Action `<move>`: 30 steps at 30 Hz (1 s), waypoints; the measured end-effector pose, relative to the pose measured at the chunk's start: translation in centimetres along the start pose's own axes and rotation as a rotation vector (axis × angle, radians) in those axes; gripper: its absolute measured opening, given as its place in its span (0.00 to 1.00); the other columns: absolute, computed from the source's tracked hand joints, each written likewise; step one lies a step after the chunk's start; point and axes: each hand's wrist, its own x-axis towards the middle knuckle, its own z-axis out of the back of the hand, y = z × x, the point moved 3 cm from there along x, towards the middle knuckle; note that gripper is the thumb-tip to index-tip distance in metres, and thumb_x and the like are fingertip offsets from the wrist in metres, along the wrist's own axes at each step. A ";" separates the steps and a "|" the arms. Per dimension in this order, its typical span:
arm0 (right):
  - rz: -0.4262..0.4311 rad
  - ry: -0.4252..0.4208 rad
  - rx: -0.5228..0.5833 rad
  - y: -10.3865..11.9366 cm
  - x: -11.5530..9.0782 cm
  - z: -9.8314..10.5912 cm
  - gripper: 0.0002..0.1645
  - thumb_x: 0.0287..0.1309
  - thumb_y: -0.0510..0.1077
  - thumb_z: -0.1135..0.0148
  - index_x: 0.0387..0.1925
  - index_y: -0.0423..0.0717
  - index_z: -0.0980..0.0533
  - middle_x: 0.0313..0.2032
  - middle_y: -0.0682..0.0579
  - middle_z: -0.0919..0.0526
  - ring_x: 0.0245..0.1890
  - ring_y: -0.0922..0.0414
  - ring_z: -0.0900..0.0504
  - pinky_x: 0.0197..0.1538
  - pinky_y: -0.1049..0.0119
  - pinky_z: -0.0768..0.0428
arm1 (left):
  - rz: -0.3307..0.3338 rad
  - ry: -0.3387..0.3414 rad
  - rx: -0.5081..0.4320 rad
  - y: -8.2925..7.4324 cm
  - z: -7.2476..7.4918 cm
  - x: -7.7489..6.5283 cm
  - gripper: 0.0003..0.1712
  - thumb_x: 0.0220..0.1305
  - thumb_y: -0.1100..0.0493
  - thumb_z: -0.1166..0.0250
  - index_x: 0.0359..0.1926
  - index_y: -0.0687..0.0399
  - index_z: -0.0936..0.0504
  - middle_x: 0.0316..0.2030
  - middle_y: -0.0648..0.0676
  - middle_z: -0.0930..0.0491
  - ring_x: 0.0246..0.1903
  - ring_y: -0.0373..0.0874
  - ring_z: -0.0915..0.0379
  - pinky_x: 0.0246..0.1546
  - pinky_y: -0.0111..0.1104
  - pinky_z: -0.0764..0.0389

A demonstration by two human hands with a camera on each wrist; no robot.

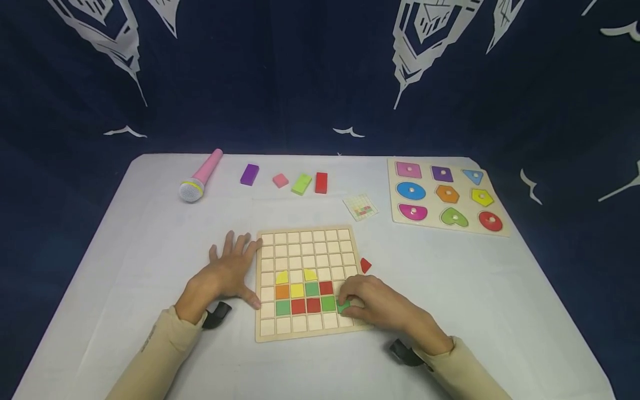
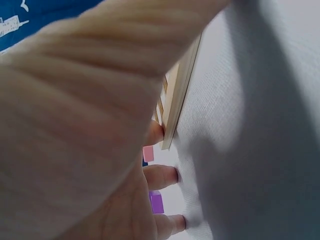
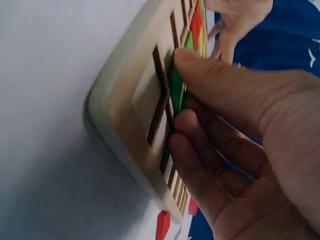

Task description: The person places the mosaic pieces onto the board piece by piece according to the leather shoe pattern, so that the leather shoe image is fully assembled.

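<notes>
A square wooden grid board (image 1: 308, 328) lies on the table with coloured tiles in its lower rows: green, red, orange and yellow. My right hand (image 1: 377, 303) pinches a green tile (image 3: 177, 91) between thumb and fingers, at a cell in the second row from the bottom, near the board's right side. My left hand (image 1: 227, 275) is spread along the board's left edge, with thumb and index fingertip touching the frame. Beside the board's right edge lies a red piece (image 1: 366, 265), seen also in the right wrist view.
Behind the board are a small pattern card (image 1: 360, 207) and loose blocks: purple (image 1: 249, 174), pink (image 1: 280, 180), lime (image 1: 301, 184) and red (image 1: 321, 183). A pink toy microphone (image 1: 201, 176) lies at the back left, a shape puzzle board (image 1: 445, 222) at the back right.
</notes>
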 end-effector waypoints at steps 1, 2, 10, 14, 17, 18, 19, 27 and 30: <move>0.001 -0.002 -0.007 0.0 0.1 -0.1 0.06 0.56 0.42 0.26 0.35 0.53 0.16 0.37 0.64 0.17 0.41 0.65 0.21 0.52 0.63 0.21 | 0.002 0.003 0.002 0.0 0.0 0.0 0.84 0.22 0.30 0.17 0.77 0.60 0.50 0.75 0.73 0.53 0.73 0.78 0.65 0.62 0.77 0.52; -0.001 -0.005 -0.018 0.0 0.1 -0.1 0.06 0.56 0.43 0.26 0.35 0.54 0.17 0.38 0.65 0.18 0.41 0.65 0.22 0.52 0.63 0.21 | 0.004 0.006 0.003 0.0 0.0 0.1 0.84 0.22 0.31 0.17 0.77 0.60 0.50 0.75 0.73 0.53 0.73 0.78 0.65 0.62 0.77 0.52; 0.006 -0.016 -0.015 -0.9 0.4 0.8 0.07 0.56 0.47 0.27 0.29 0.59 0.19 0.37 0.66 0.22 0.43 0.64 0.25 0.52 0.64 0.23 | 0.006 0.012 0.007 0.0 0.1 0.3 0.84 0.23 0.31 0.17 0.77 0.60 0.51 0.75 0.73 0.54 0.73 0.78 0.66 0.62 0.77 0.52; -0.064 -0.176 -0.093 -2.2 0.6 2.6 0.07 0.54 0.42 0.25 0.35 0.52 0.16 0.42 0.58 0.17 0.47 0.58 0.22 0.57 0.57 0.22 | 0.008 0.010 0.003 0.0 0.1 0.3 0.84 0.23 0.31 0.16 0.77 0.60 0.51 0.75 0.73 0.54 0.74 0.77 0.66 0.62 0.77 0.53; -0.184 -0.250 -0.169 -3.4 0.6 3.6 0.15 0.52 0.36 0.25 0.43 0.44 0.16 0.48 0.50 0.16 0.50 0.51 0.21 0.58 0.52 0.20 | 0.014 0.008 0.002 0.0 0.1 0.2 0.84 0.22 0.31 0.16 0.78 0.59 0.51 0.75 0.72 0.54 0.74 0.77 0.66 0.63 0.77 0.53; -0.210 -0.248 -0.187 -3.8 0.6 3.7 0.18 0.52 0.35 0.25 0.46 0.43 0.16 0.49 0.49 0.16 0.50 0.51 0.20 0.57 0.51 0.20 | 0.015 0.007 0.002 0.0 0.1 0.2 0.85 0.22 0.31 0.16 0.78 0.59 0.51 0.75 0.72 0.54 0.74 0.77 0.66 0.63 0.77 0.53; -0.231 -0.239 -0.189 -4.1 0.7 3.7 0.19 0.52 0.34 0.26 0.48 0.43 0.16 0.50 0.48 0.16 0.50 0.51 0.20 0.58 0.51 0.20 | 0.017 0.007 0.003 0.0 0.1 0.2 0.85 0.22 0.31 0.16 0.78 0.59 0.51 0.75 0.72 0.54 0.74 0.77 0.66 0.63 0.77 0.53; -0.287 -0.187 -0.150 -5.7 0.6 4.2 0.12 0.50 0.37 0.24 0.36 0.45 0.19 0.30 0.55 0.19 0.32 0.57 0.25 0.38 0.64 0.20 | 0.015 0.006 0.005 -0.2 0.3 0.2 0.85 0.22 0.31 0.16 0.78 0.60 0.51 0.75 0.72 0.55 0.74 0.77 0.67 0.63 0.77 0.54; -0.257 -0.183 -0.096 -5.7 0.4 4.5 0.09 0.52 0.38 0.25 0.32 0.47 0.20 0.25 0.57 0.22 0.27 0.60 0.28 0.33 0.68 0.25 | 0.011 0.008 -0.002 -0.2 0.3 0.3 0.84 0.23 0.32 0.16 0.78 0.60 0.51 0.76 0.73 0.55 0.74 0.77 0.68 0.63 0.77 0.54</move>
